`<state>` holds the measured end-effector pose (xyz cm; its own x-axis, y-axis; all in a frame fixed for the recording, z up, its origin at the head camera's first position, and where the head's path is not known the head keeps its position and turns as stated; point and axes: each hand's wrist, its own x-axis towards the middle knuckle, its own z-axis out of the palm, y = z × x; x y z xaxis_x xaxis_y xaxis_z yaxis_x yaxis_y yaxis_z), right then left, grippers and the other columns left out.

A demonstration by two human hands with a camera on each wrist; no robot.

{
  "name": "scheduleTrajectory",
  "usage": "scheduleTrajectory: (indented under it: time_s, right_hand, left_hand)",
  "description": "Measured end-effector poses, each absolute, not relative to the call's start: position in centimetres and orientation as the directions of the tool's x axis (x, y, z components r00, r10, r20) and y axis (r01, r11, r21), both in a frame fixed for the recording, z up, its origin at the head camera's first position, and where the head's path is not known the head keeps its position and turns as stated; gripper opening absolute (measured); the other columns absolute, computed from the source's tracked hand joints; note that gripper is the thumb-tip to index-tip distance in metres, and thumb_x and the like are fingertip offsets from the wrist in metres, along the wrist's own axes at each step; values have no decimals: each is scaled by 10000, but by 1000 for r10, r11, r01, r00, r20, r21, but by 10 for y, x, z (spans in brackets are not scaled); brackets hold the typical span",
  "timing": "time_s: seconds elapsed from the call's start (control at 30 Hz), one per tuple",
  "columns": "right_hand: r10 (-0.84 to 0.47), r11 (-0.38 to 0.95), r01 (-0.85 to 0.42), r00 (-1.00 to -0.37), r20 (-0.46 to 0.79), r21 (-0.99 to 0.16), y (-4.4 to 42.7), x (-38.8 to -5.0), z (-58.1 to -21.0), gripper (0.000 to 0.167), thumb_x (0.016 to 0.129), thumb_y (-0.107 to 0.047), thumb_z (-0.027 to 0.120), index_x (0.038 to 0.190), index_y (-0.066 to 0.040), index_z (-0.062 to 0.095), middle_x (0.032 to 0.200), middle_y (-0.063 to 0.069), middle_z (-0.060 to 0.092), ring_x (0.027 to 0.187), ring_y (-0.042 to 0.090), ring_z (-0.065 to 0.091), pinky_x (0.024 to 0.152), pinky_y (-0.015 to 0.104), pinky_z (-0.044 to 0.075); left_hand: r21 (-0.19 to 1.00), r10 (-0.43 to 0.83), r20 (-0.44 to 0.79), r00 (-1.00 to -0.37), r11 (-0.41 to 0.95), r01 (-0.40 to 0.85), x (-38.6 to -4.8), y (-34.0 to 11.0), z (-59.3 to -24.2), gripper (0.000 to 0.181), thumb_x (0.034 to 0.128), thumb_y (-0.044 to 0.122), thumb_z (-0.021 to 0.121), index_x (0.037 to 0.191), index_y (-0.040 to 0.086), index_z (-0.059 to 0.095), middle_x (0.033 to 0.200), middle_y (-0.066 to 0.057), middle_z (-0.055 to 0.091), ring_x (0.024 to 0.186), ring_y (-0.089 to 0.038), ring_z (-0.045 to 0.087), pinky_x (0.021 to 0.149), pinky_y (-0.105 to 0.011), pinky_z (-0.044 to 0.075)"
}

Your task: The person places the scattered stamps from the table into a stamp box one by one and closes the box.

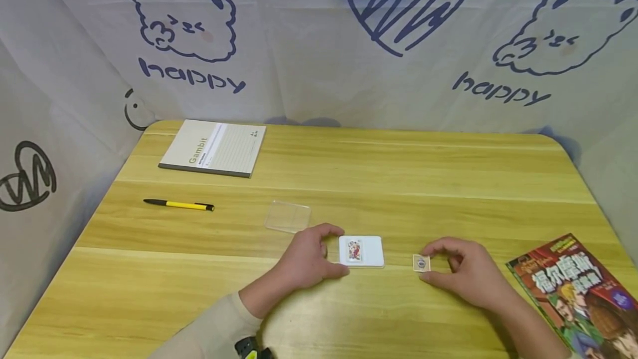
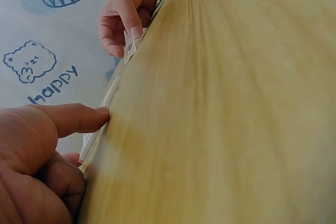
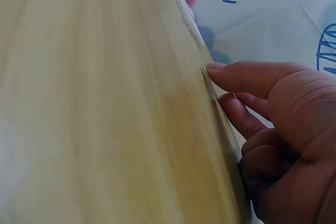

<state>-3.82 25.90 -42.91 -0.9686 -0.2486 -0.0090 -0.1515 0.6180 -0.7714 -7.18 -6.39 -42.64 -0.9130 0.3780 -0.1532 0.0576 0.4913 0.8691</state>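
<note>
1. A yellow-and-black pen (image 1: 189, 205) lies toward the left of the tabletop (image 1: 448, 181), its yellow barrel running roughly sideways.
2. Behind it, near the far edge, a pale notebook (image 1: 224, 140) marked "Gambit" lies flat, its dark spine toward the person.
3. A clear flat piece (image 1: 287, 216) lies nearer the middle, just beyond the left hand.
4. The left hand (image 1: 306, 259), below a pale sleeve (image 1: 209, 328) and a dark watch (image 1: 253, 349), spreads thumb and forefinger across the left end of a white case, holding it by its near and far edges.
5. That white case (image 1: 372, 251) sits in front of the person, with a small colourful picture piece (image 1: 354, 250) on its left half.
6. Right of the case and apart from it, a small square card (image 1: 421, 263) bears a dark design.
7. The right hand (image 1: 466, 273) pinches this card narrowly between thumb and forefinger; whether it touches the tabletop, I cannot tell.
8. A colourful book (image 1: 573, 287) lies at the far right, turned at an angle.
</note>
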Motion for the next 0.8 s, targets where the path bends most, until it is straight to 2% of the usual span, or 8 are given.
scheduleTrajectory:
  time_s: [0.13, 0.43, 0.63, 0.73, 0.8]
  right_hand:
    - [-264, 608, -160, -965, -7, -778, 259, -38, -428, 324, 741, -252, 904, 1017, -225, 736, 529, -74, 360, 437, 41, 294, 445, 278, 342]
    - [-256, 587, -183, -966, 33, -789, 256, -39, -429, 304, 761, -228, 894, 1007, -253, 718, 533, -68, 360, 443, 38, 283, 446, 297, 347]
    - [-283, 543, -238, -955, 92, -805, 248, -43, -428, 327, 751, -190, 900, 1010, -241, 708, 697, 6, 484, 473, 57, 311, 472, 294, 360]
    - [-299, 510, -259, -947, 113, -820, 242, -45, -428, 342, 744, -165, 902, 1020, -221, 707, 775, 25, 531, 487, 58, 316, 545, 281, 412]
    - [-309, 480, -254, -945, 109, -840, 238, -46, -428, 344, 746, -148, 898, 1027, -202, 708, 768, 36, 532, 492, 52, 309, 549, 275, 417]
  left_hand:
    - [866, 377, -154, -913, 496, 58, -72, -64, -426, 650, 661, 90, 922, 1241, 20, 637, 574, 38, 409, 466, -82, 359, 439, -236, 321]
    - [868, 377, -155, -913, 493, 56, -72, -64, -426, 648, 663, 90, 920, 1240, 19, 635, 569, 39, 406, 462, -82, 358, 435, -236, 320]
    - [867, 378, -155, -913, 494, 57, -71, -63, -425, 648, 661, 94, 923, 1238, 24, 638, 573, 36, 416, 465, -82, 365, 439, -237, 326]
    - [865, 377, -157, -913, 498, 57, -71, -63, -425, 647, 662, 98, 924, 1238, 26, 639, 577, 35, 421, 467, -83, 370, 442, -238, 331]
    - [865, 377, -157, -913, 499, 57, -71, -63, -424, 646, 662, 97, 923, 1238, 24, 638, 579, 32, 424, 470, -85, 371, 442, -238, 330]
